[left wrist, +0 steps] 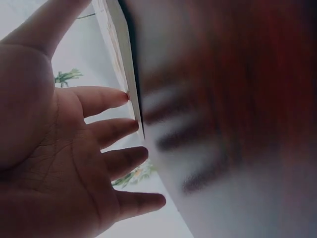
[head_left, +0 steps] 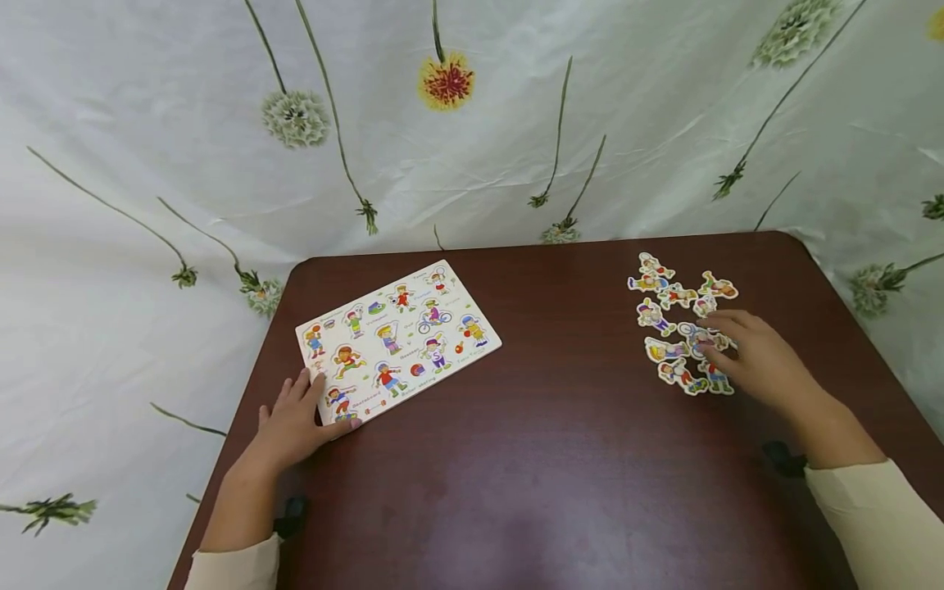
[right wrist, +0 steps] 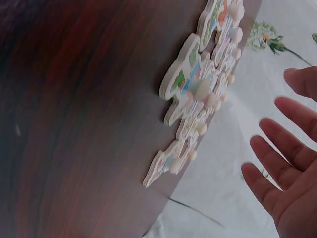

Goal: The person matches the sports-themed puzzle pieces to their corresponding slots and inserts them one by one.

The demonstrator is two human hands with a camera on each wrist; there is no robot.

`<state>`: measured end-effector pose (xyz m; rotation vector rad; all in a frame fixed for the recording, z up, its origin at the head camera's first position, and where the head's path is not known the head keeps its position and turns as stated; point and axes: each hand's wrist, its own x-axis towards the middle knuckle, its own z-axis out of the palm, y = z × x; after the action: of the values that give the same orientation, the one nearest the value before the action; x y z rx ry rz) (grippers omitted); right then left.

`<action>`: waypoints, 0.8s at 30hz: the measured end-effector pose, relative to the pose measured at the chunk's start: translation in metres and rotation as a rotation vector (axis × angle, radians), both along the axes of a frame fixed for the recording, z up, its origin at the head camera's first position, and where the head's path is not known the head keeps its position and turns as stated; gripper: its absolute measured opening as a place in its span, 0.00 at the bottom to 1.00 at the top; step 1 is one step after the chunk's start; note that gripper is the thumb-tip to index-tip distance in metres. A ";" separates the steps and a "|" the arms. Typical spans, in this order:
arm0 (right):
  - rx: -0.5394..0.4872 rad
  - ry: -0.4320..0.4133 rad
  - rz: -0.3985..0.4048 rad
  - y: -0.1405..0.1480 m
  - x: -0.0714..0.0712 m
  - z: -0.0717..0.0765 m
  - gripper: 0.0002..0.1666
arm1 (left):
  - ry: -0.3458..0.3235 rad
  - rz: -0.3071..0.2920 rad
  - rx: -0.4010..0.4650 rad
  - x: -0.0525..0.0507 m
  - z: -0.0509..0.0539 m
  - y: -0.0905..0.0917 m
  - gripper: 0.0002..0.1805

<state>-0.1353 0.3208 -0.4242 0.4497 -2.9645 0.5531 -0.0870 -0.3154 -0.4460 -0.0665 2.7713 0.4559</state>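
A white puzzle board (head_left: 398,340) printed with children at sports lies tilted at the left of the table. My left hand (head_left: 295,422) touches its lower left corner, thumb along the near edge; in the left wrist view the spread fingers of the left hand (left wrist: 94,134) meet the board's edge (left wrist: 130,74). Several cut-out figure pieces (head_left: 652,315) lie grouped at the right. Over their right side is my right hand (head_left: 760,365), fingers apart, hiding part of some pieces. In the right wrist view, knobbed pieces (right wrist: 181,82) stand clear of the right hand (right wrist: 292,168), which holds nothing.
The dark brown table (head_left: 516,459) has its far edge against a pale cloth (head_left: 501,164) with a flower print. Dark bands or devices show under both wrists.
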 end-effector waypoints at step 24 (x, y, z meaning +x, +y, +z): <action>0.093 -0.014 0.268 -0.026 -0.028 -0.016 0.10 | -0.011 -0.042 -0.018 -0.003 -0.001 0.001 0.64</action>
<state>-0.1635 0.2948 -0.4405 0.8634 -2.9707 0.4425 -0.0902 -0.3144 -0.4475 -0.0146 2.7605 0.4182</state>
